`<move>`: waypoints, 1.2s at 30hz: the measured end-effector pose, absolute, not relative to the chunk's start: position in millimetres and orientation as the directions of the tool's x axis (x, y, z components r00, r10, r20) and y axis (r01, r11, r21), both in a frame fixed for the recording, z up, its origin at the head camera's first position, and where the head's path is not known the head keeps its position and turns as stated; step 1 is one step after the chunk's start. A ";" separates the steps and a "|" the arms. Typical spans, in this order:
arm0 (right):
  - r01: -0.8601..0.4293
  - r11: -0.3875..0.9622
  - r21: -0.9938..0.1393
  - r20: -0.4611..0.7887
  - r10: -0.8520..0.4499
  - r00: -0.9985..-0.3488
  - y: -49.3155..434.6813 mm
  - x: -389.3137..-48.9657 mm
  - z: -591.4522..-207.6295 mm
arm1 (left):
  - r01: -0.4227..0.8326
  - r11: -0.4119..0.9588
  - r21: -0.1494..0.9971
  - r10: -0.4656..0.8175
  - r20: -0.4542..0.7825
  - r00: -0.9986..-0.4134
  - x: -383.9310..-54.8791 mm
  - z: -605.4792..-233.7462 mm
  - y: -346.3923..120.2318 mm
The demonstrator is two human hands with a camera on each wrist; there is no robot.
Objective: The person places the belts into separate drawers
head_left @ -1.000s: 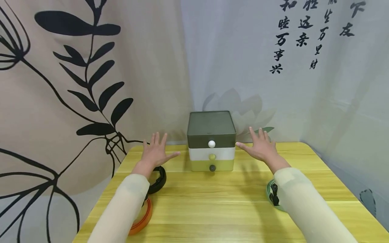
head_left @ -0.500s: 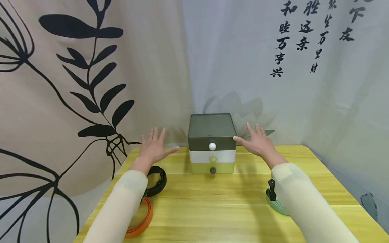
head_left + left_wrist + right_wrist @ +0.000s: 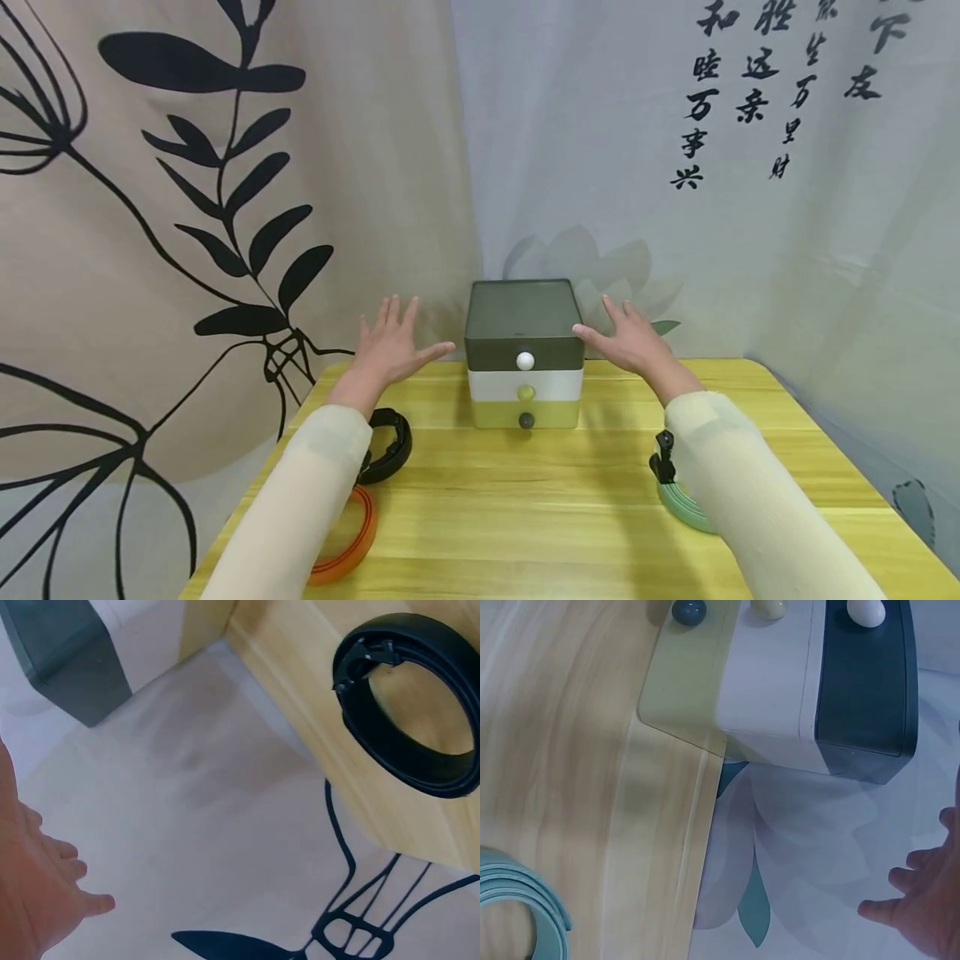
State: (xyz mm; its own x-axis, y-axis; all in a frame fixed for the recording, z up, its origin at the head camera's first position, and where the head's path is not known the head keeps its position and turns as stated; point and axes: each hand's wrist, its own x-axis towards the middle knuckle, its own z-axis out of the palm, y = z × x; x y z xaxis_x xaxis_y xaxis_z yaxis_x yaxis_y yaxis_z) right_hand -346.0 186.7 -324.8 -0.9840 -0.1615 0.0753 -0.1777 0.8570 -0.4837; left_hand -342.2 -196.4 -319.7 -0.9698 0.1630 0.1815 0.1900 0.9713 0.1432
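Note:
A small three-drawer box [image 3: 523, 354] stands at the back of the table, with a dark grey top drawer, a white middle one and a yellow-green bottom one, each with a round knob. To its left my left hand [image 3: 392, 346] is raised with fingers spread, holding nothing. On the other side my right hand [image 3: 633, 340] is spread too, its thumb tip overlapping the box's upper right edge in the head view. Below the left hand lies a coiled black belt [image 3: 397, 454]. An orange coiled belt [image 3: 352, 550] and a green coiled belt [image 3: 686, 508] are partly hidden by the sleeves.
The wooden table [image 3: 525, 517] ends just behind the box, against a printed curtain [image 3: 390, 167] with black leaves and writing. In the right wrist view the box [image 3: 772, 690] sits near the table's far edge.
Both hands have risen slightly, and the right hand has shifted left toward the box. More of the green belt shows beside the right sleeve. The box and belts stay in place.

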 end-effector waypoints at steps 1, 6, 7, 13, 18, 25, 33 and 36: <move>-0.178 0.854 -0.489 0.071 -0.165 -0.984 186.7 -346.1 -323.6 | 0.192 0.970 0.147 0.164 0.184 -0.969 -342.8 -318.1 -194.3; -0.191 0.829 -0.526 0.080 -0.175 -0.981 186.5 -345.8 -317.1 | 0.200 0.960 0.195 0.163 0.192 -0.968 -345.7 -310.7 -183.0; -0.193 0.823 -0.534 0.085 -0.175 -0.981 186.5 -345.9 -316.1 | 0.201 0.957 0.208 0.161 0.194 -0.968 -345.8 -309.7 -181.0; -0.210 0.798 -0.565 0.104 -0.184 -0.978 186.7 -348.4 -313.3 | 0.199 0.937 0.285 0.146 0.199 -0.969 -344.8 -306.8 -171.6; -0.224 0.771 -0.596 0.119 -0.191 -0.974 185.7 -352.1 -313.4 | 0.207 0.905 0.372 0.122 0.239 -0.963 -345.2 -304.1 -165.3; -0.238 0.747 -0.621 0.132 -0.200 -0.971 181.7 -355.0 -313.2 | 0.202 0.854 0.479 0.085 0.255 -0.963 -342.7 -302.1 -157.7; -0.227 0.726 -0.649 0.127 -0.191 -0.973 180.6 -355.6 -313.6 | 0.203 0.805 0.558 0.063 0.260 -0.964 -338.3 -299.8 -145.9; -0.231 0.726 -0.648 0.132 -0.192 -0.973 180.9 -356.7 -314.6 | 0.204 0.784 0.586 0.055 0.261 -0.964 -337.0 -299.0 -140.8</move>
